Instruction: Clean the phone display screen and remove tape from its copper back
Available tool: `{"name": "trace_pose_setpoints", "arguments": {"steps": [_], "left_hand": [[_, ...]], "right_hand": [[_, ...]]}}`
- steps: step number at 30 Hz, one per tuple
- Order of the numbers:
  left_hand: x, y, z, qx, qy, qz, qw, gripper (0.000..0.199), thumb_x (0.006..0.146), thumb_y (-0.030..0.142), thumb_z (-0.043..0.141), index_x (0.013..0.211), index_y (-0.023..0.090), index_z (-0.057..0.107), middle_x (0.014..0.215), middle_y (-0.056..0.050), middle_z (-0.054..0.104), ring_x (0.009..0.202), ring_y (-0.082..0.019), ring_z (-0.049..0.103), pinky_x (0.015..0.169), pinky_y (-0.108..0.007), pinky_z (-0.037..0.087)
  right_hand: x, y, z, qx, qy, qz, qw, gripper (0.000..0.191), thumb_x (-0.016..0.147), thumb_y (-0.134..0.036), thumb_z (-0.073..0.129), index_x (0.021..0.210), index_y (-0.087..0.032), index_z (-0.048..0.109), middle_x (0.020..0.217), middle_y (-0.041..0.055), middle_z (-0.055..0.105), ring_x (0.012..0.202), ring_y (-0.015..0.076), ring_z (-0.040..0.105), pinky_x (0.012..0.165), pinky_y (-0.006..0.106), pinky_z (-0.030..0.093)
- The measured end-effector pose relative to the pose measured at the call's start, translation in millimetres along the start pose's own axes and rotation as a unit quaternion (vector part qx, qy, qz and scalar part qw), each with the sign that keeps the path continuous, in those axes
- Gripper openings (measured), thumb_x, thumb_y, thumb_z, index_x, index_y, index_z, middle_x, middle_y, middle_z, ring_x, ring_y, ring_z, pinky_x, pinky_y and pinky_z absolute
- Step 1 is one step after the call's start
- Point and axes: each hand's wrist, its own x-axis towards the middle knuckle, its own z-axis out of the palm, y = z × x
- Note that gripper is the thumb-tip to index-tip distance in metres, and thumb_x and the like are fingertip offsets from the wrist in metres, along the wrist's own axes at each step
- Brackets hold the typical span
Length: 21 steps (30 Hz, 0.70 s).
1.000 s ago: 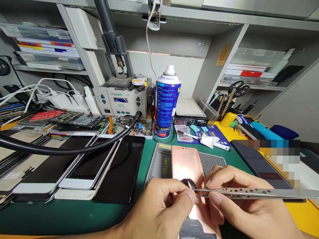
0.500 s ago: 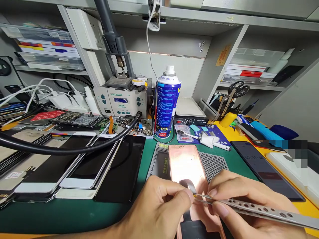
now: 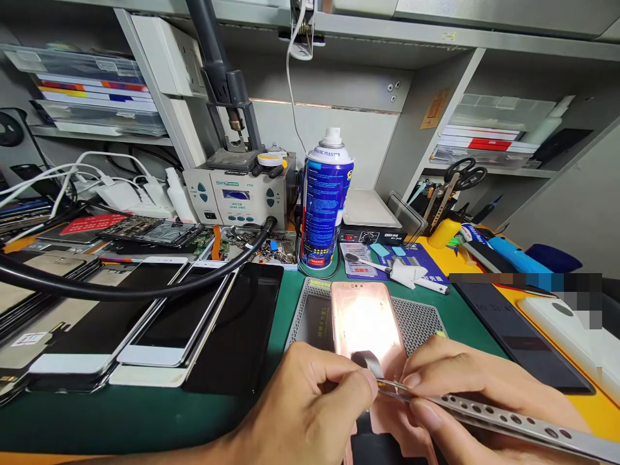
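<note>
A copper-coloured phone mid-frame (image 3: 365,310) lies on a grey perforated mat, with a dark strip across its lower part. Above it, my left hand (image 3: 314,400) pinches a small flex cable (image 3: 369,361), whose grey end curls up past the fingers. My right hand (image 3: 460,381) is closed on metal tweezers (image 3: 504,413) with a row of round holes along the arms. Their tips meet the cable at my left fingertips, by a small amber bit. The exact contact there is too small to make out.
Several phone screens (image 3: 232,336) lie to the left, under a black hose (image 3: 145,294). A blue spray can (image 3: 327,200) stands behind the mat (image 3: 421,316), beside a hot-air station (image 3: 242,194). A white-headed brush (image 3: 404,272) and a dark phone (image 3: 518,336) are at the right.
My right hand and the tweezers have shifted slightly, and the tweezer tips sit a little differently at the cable. My left hand keeps its pinch. The view has moved a touch.
</note>
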Motion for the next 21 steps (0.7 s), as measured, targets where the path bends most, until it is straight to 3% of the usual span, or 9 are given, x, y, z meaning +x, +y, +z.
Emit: {"name": "trace_pose_setpoints", "arguments": {"steps": [5, 10, 21], "left_hand": [[-1.4, 2.2, -0.3, -0.008, 0.022, -0.021, 1.0, 0.037, 0.082, 0.043, 0.046, 0.051, 0.022, 0.044, 0.046, 0.004, 0.041, 0.047, -0.013, 0.046, 0.044, -0.025, 0.031], [-3.2, 1.0, 1.4, -0.018, 0.031, -0.033, 0.999, 0.036, 0.082, 0.043, 0.05, 0.053, 0.021, 0.053, 0.047, 0.004, 0.045, 0.048, -0.013, 0.048, 0.045, -0.025, 0.032], [-2.8, -1.8, 1.3, 0.007, 0.045, -0.015, 0.999, 0.037, 0.082, 0.042, 0.051, 0.052, 0.021, 0.053, 0.051, 0.004, 0.039, 0.054, -0.013, 0.042, 0.047, -0.025, 0.031]], "right_hand": [[-0.8, 1.7, -4.3, 0.061, -0.032, -0.017, 0.997, 0.028, 0.071, -0.004, 0.073, 0.088, -0.026, 0.074, 0.076, -0.0006, 0.077, 0.067, 0.0161, 0.075, 0.064, 0.018, 0.062], [0.3, 0.7, -5.5, 0.062, -0.037, -0.006, 0.997, 0.027, 0.071, -0.005, 0.074, 0.087, -0.027, 0.075, 0.075, -0.0011, 0.077, 0.067, 0.016, 0.075, 0.064, 0.018, 0.062], [-0.9, -1.4, -7.2, 0.066, -0.046, -0.005, 0.997, 0.029, 0.072, -0.002, 0.069, 0.087, -0.027, 0.072, 0.075, -0.0025, 0.076, 0.067, 0.0145, 0.074, 0.064, 0.017, 0.062]]}}
